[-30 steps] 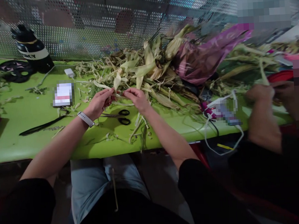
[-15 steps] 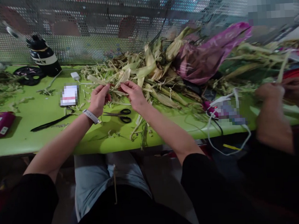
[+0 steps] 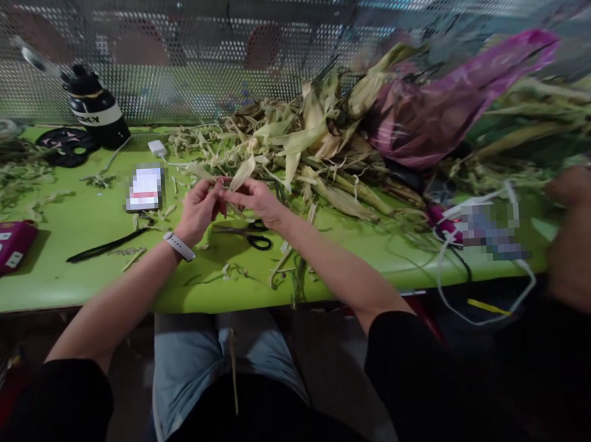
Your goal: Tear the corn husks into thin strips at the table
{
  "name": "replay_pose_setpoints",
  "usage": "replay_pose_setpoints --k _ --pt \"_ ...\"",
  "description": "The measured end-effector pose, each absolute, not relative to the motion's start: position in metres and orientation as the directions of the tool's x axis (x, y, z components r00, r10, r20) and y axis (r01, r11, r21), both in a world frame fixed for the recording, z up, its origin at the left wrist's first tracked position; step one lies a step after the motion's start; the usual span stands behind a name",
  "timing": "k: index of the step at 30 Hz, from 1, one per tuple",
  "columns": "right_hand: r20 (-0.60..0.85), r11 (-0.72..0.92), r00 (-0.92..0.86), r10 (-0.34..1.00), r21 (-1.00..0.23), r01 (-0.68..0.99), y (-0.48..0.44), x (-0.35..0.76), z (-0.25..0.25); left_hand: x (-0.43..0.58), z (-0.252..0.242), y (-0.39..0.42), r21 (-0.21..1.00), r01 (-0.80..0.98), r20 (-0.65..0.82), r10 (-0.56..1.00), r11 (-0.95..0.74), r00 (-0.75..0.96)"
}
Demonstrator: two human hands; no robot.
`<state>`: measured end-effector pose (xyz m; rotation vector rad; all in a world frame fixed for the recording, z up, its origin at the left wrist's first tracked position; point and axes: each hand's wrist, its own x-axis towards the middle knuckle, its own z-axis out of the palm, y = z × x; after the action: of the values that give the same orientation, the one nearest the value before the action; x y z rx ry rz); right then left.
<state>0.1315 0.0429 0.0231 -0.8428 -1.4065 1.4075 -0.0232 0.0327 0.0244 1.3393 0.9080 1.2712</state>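
My left hand [image 3: 197, 210], with a pale band on the wrist, is closed in a pinch above the green table [image 3: 143, 277]. My right hand [image 3: 261, 202] pinches from the other side, and the fingertips of both hands meet. A pale corn husk piece [image 3: 243, 174] sticks up from between the fingers; its lower end is hidden by them. Black-handled scissors [image 3: 257, 240] lie on the table just below my right hand, partly covered. Behind the hands is a heap of dried corn husks [image 3: 314, 123].
A pink plastic bag [image 3: 420, 123] rests on the husks. To the left are a phone [image 3: 145, 189], a black strap [image 3: 107, 246], a magenta box [image 3: 7, 246] and a black bottle [image 3: 96, 110]. White cable [image 3: 441, 272] hangs off the right edge. A co-worker's hand [image 3: 582, 210] is at far right.
My hands have come together from slightly apart, fingertips now touching at the husk. The whole view has shifted, so table things appear further right. The co-worker's hands are now partly out of view.
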Motion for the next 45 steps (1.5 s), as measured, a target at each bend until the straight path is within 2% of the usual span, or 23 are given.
replay_pose_setpoints --k 3,8,13,18,21,24,29,34,41,45 --pt "0.138 0.108 -0.347 0.928 -0.988 -0.106 0.042 0.129 0.019 -0.021 0.023 0.033 0.973 -0.153 0.196 0.966 -0.171 0.17" --pt "0.173 0.12 -0.352 0.92 -0.978 -0.169 0.044 0.13 0.01 -0.023 0.025 0.034 0.98 -0.179 0.126 0.965 -0.085 0.232" --pt "0.162 0.11 -0.258 0.953 -0.973 -0.202 0.044 0.131 0.008 -0.027 0.027 0.031 0.979 -0.203 0.026 0.975 0.02 0.22" --pt "0.082 0.027 -0.3 0.951 -0.983 -0.182 0.037 0.132 0.014 -0.03 0.027 0.029 0.989 -0.15 0.054 0.964 -0.016 0.259" --pt "0.084 0.034 -0.337 0.938 -0.988 -0.152 0.035 0.131 0.016 -0.032 0.026 0.029 0.991 -0.129 0.064 0.958 -0.029 0.278" --pt "0.125 0.074 -0.301 0.945 -0.982 -0.175 0.037 0.131 0.013 -0.032 0.026 0.029 0.989 -0.145 0.083 0.946 -0.038 0.313" --pt "0.077 0.009 -0.278 0.957 -0.971 -0.237 0.039 0.132 0.009 -0.033 0.028 0.028 0.985 -0.164 0.102 0.926 -0.044 0.364" --pt "0.079 0.017 -0.216 0.973 -0.96 -0.278 0.041 0.134 0.012 -0.034 0.027 0.03 0.985 -0.162 0.116 0.926 -0.06 0.359" --pt "0.05 -0.013 -0.236 0.971 -0.966 -0.258 0.052 0.148 0.012 -0.041 0.03 0.035 0.986 -0.131 0.146 0.92 -0.104 0.365" --pt "0.065 0.022 -0.2 0.978 -0.977 -0.211 0.051 0.152 0.016 -0.043 0.032 0.033 0.987 -0.028 0.155 0.892 -0.158 0.424"
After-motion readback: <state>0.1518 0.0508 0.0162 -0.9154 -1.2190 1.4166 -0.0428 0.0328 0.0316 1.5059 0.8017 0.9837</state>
